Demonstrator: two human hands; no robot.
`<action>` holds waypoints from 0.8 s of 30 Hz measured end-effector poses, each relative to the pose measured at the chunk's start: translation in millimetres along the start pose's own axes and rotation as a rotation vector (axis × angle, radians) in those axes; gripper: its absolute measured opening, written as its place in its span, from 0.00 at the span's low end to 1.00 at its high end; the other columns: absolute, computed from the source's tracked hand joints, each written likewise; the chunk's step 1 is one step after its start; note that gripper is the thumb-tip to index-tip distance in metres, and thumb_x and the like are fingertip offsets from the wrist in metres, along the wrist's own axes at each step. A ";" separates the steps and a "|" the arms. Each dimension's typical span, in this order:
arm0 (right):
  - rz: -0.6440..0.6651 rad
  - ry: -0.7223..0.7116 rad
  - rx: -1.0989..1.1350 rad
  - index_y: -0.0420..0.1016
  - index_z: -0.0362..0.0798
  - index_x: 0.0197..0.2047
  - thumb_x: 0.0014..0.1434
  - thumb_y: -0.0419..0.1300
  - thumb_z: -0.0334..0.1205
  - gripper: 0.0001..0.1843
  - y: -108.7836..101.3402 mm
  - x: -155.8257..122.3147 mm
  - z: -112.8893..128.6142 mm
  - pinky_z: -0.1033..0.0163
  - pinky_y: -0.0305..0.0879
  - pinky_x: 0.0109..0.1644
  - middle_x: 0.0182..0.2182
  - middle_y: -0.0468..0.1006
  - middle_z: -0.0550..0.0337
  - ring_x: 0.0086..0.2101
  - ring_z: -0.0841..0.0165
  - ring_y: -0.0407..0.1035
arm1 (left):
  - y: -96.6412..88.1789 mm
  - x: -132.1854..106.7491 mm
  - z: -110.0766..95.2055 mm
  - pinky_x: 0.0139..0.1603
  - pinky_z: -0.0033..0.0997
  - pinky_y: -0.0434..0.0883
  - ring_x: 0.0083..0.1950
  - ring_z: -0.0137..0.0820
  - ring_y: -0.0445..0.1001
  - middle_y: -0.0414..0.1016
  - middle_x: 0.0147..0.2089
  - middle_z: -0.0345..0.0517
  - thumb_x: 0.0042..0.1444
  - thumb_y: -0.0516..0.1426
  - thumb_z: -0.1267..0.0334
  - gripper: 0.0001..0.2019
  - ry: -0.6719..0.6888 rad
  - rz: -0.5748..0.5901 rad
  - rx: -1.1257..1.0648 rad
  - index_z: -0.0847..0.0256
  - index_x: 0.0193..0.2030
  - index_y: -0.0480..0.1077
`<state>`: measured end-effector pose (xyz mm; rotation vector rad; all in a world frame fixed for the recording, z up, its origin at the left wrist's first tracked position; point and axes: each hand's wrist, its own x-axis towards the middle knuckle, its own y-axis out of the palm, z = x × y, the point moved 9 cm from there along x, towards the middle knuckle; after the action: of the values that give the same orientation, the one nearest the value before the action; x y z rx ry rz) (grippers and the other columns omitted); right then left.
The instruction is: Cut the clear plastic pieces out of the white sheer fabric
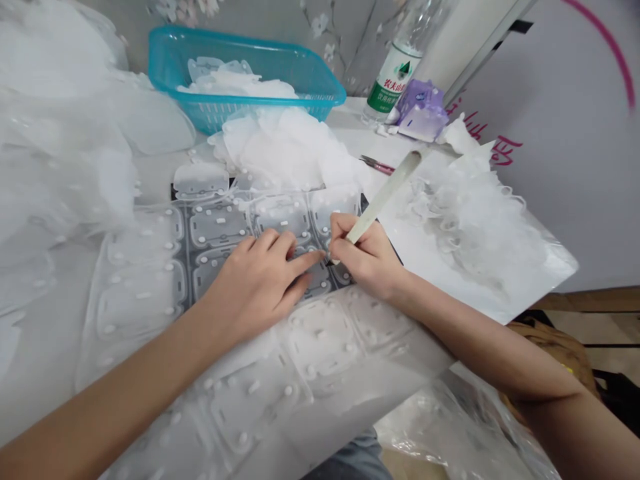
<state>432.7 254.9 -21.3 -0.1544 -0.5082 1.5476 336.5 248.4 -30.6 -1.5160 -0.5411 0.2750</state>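
A translucent, rubbery-looking sheet (140, 293) of moulded rounded-rectangle panels with raised white pegs lies across the table, partly over something dark. My left hand (263, 273) rests on it palm down, fingers spread, with the index finger stretched toward the tool's tip. Held like a pen in my right hand (367, 257) is a slim tool (385, 197) with a long pale handle, slanting up to the right. Its tip meets the sheet around a panel's edge, mostly hidden by my fingers, so its kind does not show clearly.
Behind the sheet stands a blue plastic basket (320, 100) of clear panels, with a pile of panels (290, 150) before it. A water bottle (390, 80), purple packet (423, 107) and pink-handled pliers-like tool (379, 165) are farther right. Trimmed scraps (480, 220) heap at right, more sheets (55, 127) at left.
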 end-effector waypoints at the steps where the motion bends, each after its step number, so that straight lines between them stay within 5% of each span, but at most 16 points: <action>1: 0.022 0.019 0.008 0.52 0.48 0.20 0.49 0.49 0.26 0.12 1.3 0.4 -0.4 0.67 0.46 0.25 0.17 0.52 0.69 0.21 0.77 0.47 | -0.3 0.0 0.4 0.35 0.39 0.64 0.41 0.42 0.69 0.69 0.38 0.49 0.61 0.48 0.60 0.15 -0.007 0.000 -0.008 0.51 0.51 0.70; 6: 0.127 0.095 0.031 0.50 0.48 0.19 0.49 0.49 0.26 0.13 7.1 1.3 -1.7 0.67 0.45 0.24 0.16 0.51 0.69 0.20 0.77 0.47 | -2.1 -0.4 0.7 0.37 0.39 0.64 0.41 0.42 0.68 0.68 0.38 0.49 0.61 0.47 0.60 0.16 -0.023 -0.013 -0.018 0.51 0.52 0.70; 13: -0.057 0.042 0.012 0.52 0.48 0.20 0.50 0.49 0.28 0.12 -0.3 -3.1 -3.4 0.67 0.47 0.24 0.16 0.52 0.69 0.20 0.76 0.48 | -1.5 -0.1 0.5 0.37 0.40 0.65 0.42 0.42 0.68 0.68 0.37 0.48 0.60 0.48 0.60 0.16 -0.019 -0.001 -0.015 0.51 0.52 0.70; 18: 0.001 -0.020 0.003 0.54 0.48 0.20 0.51 0.48 0.28 0.11 2.9 -3.0 1.1 0.66 0.47 0.25 0.17 0.53 0.68 0.20 0.76 0.48 | -2.3 0.6 1.0 0.36 0.40 0.65 0.42 0.43 0.68 0.68 0.37 0.49 0.61 0.47 0.60 0.17 -0.039 0.011 -0.011 0.51 0.53 0.69; 21: -0.002 -0.052 0.014 0.56 0.48 0.19 0.50 0.50 0.27 0.11 -4.2 -0.8 5.6 0.66 0.47 0.25 0.17 0.55 0.68 0.20 0.76 0.50 | -0.1 -0.1 2.4 0.37 0.41 0.65 0.42 0.43 0.69 0.68 0.38 0.49 0.62 0.47 0.52 0.20 -0.037 0.030 -0.039 0.52 0.55 0.68; 24: -0.164 -0.086 0.048 0.59 0.48 0.22 0.49 0.53 0.27 0.09 -25.5 -0.7 10.6 0.66 0.48 0.24 0.18 0.58 0.68 0.20 0.76 0.52 | 3.3 -2.4 5.2 0.44 0.45 0.66 0.46 0.45 0.69 0.69 0.44 0.52 0.58 0.47 0.41 0.27 -0.008 0.026 -0.094 0.52 0.59 0.66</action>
<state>451.7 250.9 -1.7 -0.0089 -0.5381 1.4086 332.3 252.0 -34.4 -1.6140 -0.5472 0.2793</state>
